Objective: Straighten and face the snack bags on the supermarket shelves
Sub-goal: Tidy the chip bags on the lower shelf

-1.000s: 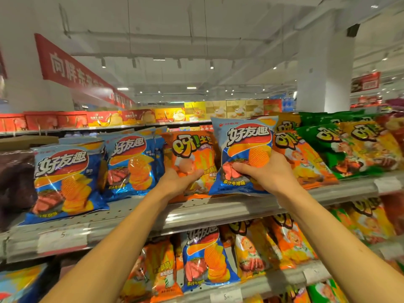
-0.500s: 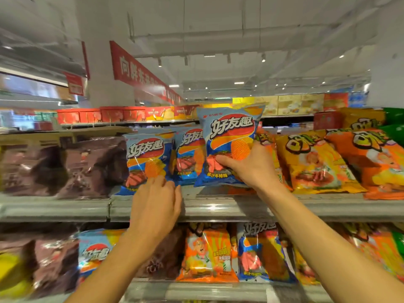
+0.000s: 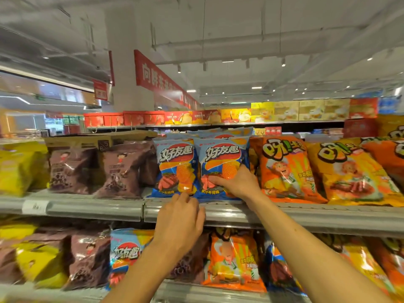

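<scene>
While the right hand (image 3: 237, 182) grips the lower front of a blue chip bag (image 3: 222, 169), that bag stands upright on the upper shelf (image 3: 94, 207), facing outward, its bottom edge at the shelf lip. The thumb lies across the printed face and the fingers curl round the bag's right edge; the fingertips themselves are hidden behind the packet. A second blue chip bag (image 3: 176, 169) stands just beside it on the left, the two touching edge to edge, both with labels forward. More blue bags are visible directly behind this pair.

The left hand (image 3: 180, 221) is raised in front of the shelf edge, seen from the back. Its fingers are held close together and bent forward, with the tips at the bottom edge of the second blue chip bag; whether they pinch the packet or merely touch it cannot be told.

To the left on the same shelf stand purple-brown bags (image 3: 122, 171), then yellow bags (image 3: 15, 171) at the far left. To the right lean orange bags (image 3: 286, 169) and darker yellow-orange bags (image 3: 352, 173), tilted back. The lower shelf (image 3: 196, 290) carries mixed stock: purple-brown, blue and orange packets side by side. A red banner (image 3: 159, 80) hangs overhead.
</scene>
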`<state>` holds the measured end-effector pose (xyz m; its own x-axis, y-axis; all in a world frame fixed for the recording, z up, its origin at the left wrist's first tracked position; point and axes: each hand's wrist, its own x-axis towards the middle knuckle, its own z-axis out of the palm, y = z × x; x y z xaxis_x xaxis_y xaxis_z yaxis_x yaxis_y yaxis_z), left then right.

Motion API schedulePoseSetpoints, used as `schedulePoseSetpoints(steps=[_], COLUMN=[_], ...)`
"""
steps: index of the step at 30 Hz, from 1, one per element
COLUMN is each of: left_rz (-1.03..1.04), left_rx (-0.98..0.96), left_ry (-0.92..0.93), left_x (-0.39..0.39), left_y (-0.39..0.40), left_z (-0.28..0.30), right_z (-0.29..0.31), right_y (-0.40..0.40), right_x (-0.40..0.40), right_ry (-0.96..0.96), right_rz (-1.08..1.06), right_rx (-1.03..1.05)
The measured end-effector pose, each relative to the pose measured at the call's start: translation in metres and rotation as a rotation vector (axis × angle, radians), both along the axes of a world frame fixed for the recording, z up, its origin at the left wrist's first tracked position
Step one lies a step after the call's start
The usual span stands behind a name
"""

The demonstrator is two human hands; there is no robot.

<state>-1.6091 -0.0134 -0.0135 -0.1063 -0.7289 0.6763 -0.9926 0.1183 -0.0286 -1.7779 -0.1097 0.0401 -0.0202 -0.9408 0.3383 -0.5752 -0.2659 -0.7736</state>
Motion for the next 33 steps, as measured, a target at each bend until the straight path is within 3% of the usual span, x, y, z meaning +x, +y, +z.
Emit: schedulePoseSetpoints(steps=[4, 8, 15, 20, 26, 33], left_rz=[-0.137, -0.358, -0.637, -0.758, -0.793, -0.77], left_rx=[0.017, 0.103, 0.331, 0.462, 0.62, 0.673], left_ry=[0.204, 0.652, 1.099, 1.192, 1.142, 1.079], left_x=[-0.006, -0.029, -0.107, -0.184, -0.283, -0.408], left_y=[-0.005, -0.009, -0.016, -0.015, -0.001, 0.034], left_z=[0.0, 0.001, -0.003, -0.01, -0.017, -0.019], right_z=[0.0, -0.001, -0.01, -0.027, -0.056, -0.071], right_y=[0.008, 0.029, 0.087, 0.122, 0.159, 0.202], right_x=[-0.009, -0.026, -0.095, -0.175, -0.293, -0.433], right_ry=[-0.012, -0.011, -0.258, -0.407, -0.421, -0.347], right_rz=[0.031, -0.018, -0.139, -0.269, -0.445, -0.542], right_rx=[0.032, -0.034, -0.192, -0.043, 0.104, 0.158])
